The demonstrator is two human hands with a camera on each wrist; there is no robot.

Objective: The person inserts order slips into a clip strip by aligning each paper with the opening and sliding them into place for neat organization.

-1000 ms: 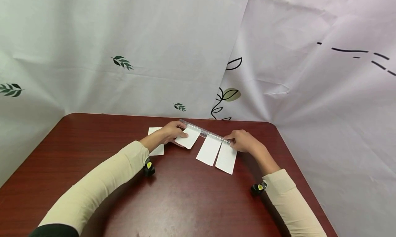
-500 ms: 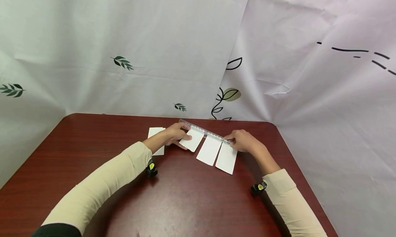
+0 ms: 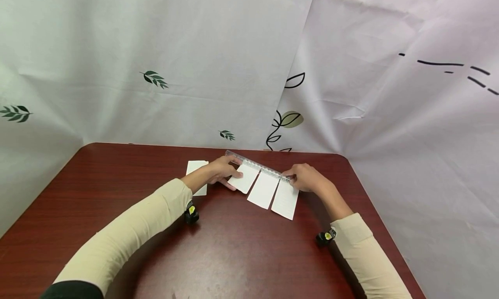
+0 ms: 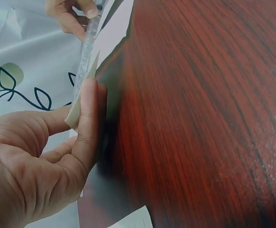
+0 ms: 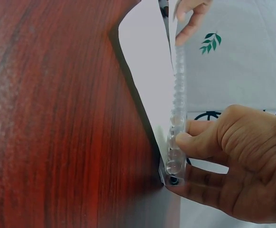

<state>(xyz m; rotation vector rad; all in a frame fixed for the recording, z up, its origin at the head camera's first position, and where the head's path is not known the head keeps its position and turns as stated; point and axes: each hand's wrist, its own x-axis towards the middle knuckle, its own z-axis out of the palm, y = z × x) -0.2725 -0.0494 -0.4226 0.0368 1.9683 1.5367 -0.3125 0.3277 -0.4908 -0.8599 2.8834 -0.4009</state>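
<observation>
A clear plastic strip (image 3: 269,170) with a row of round bumps lies slantwise near the back of the table in the head view. My right hand (image 3: 308,177) pinches its right end, thumb on the bumps in the right wrist view. Two white cards (image 3: 263,190) extend from the strip's near edge, side by side. My left hand (image 3: 222,169) pinches another white card (image 3: 247,180) between thumb and fingers, its top edge right at the strip, left of those two. In the left wrist view this card (image 4: 73,118) shows nearly edge-on.
One more white card (image 3: 193,165) lies on the dark red table (image 3: 234,247), partly hidden behind my left hand and wrist. A white patterned curtain (image 3: 187,52) hangs right behind the table's back edge.
My left hand has shifted slightly right along the strip with its card, narrowing the gap to the neighbouring card. My right hand and the other cards have stayed put.
</observation>
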